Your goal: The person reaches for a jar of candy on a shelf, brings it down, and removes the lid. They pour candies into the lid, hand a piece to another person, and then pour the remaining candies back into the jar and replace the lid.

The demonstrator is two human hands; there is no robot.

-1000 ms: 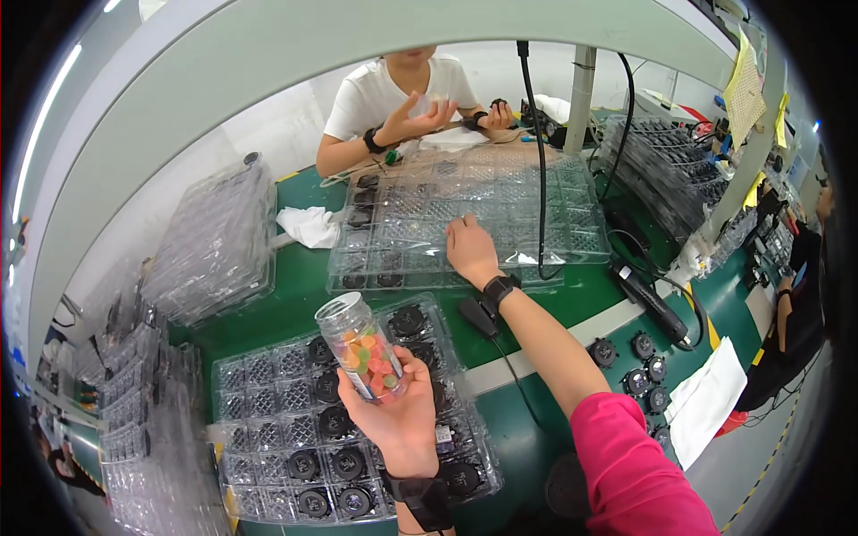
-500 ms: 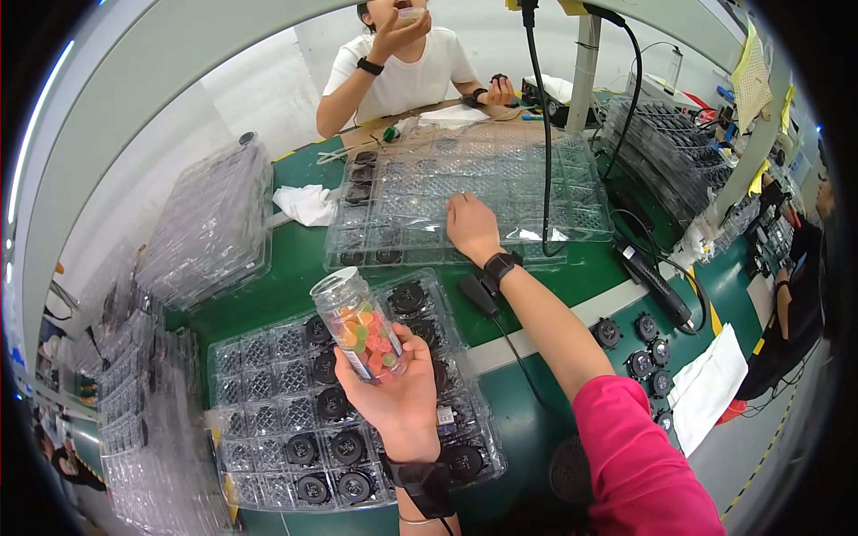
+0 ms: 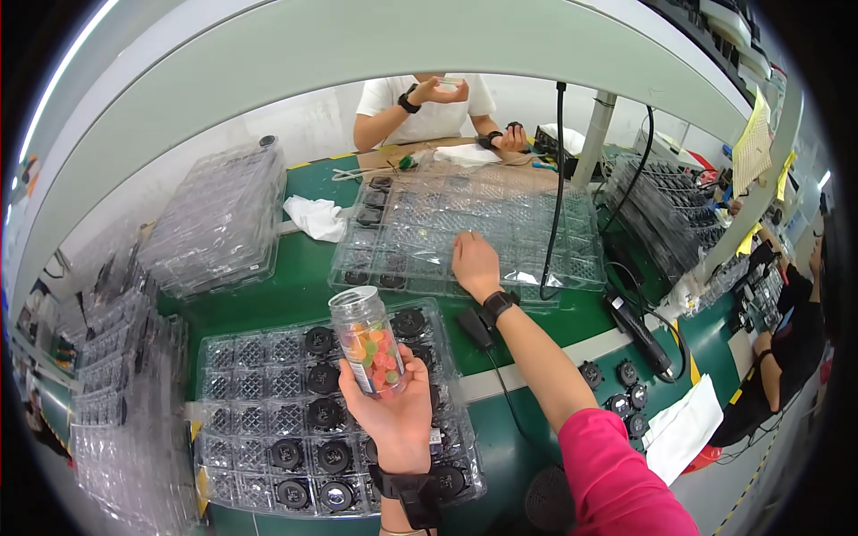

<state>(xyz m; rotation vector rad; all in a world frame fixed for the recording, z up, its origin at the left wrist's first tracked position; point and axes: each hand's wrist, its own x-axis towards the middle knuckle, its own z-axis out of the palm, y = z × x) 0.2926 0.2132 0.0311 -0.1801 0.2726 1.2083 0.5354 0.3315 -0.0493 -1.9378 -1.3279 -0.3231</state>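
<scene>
My left hand [image 3: 393, 415] is wrapped round a clear open-topped jar [image 3: 357, 308] of colourful sugared gummy candies. The jar is tilted slightly left, above a clear plastic tray [image 3: 259, 384] partly filled with round black parts [image 3: 335, 456]. My right hand [image 3: 475, 263] rests farther off, on or just over a large stack of clear trays [image 3: 429, 214]. Its fingers are curled under, and whatever may be inside them is hidden. Across the table, a co-worker's hand [image 3: 442, 91] raises a small clear shallow piece; their other hand [image 3: 511, 138] holds a small dark object.
Tall stacks of clear trays [image 3: 214, 214] stand at left, beside a crumpled white cloth [image 3: 315, 217]. Right of my forearm lie a black electric screwdriver [image 3: 639, 339], loose black round parts [image 3: 630, 397] and a white cloth [image 3: 684, 429]. Black cables [image 3: 556, 196] hang down. A beam [image 3: 429, 54] crosses overhead.
The view has shifted, so the table sits lower in the picture. My left hand still holds the jar, now more upright. The co-worker's raised hand has come down a little.
</scene>
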